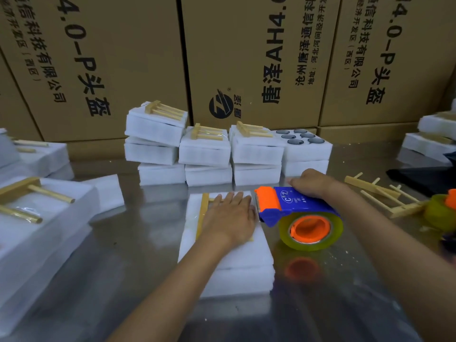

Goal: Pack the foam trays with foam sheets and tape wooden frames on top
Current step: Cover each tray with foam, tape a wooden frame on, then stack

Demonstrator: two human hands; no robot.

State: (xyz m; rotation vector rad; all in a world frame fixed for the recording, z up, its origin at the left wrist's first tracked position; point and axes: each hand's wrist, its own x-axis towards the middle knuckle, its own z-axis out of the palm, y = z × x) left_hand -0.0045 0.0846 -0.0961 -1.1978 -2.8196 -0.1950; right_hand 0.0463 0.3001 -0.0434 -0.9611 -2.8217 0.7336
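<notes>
Nearest us, on the shiny metal table [128, 262], lies a white rectangular foam tray pack [237, 262], near the middle of the table. Our left hand [229, 218] rests flat on its top, fingers straight and spread, pressing down a pale wooden frame [203, 213] whose crossbar shows along the pack's left side. Just beside the pack's right edge, our right hand [313, 182] grips the back of a blue and orange plastic tape dispenser [293, 206], which carries a roll of clear yellowish tape [312, 229]; its orange front end touches the far right corner of the pack.

Toward the left edge of the table sits a larger white foam pack [47, 233] with a wooden frame taped on top. Toward the right edge, loose wooden frames [385, 196] lie on the bare metal beside a second yellowish tape roll [438, 212].

Farther back, finished white foam packs [204, 151] stand stacked in a row, several topped with frames; the rightmost stack has an uncovered foam tray [306, 144] with round dark pieces in its holes. Behind them rise brown printed cardboard cartons [246, 58].
</notes>
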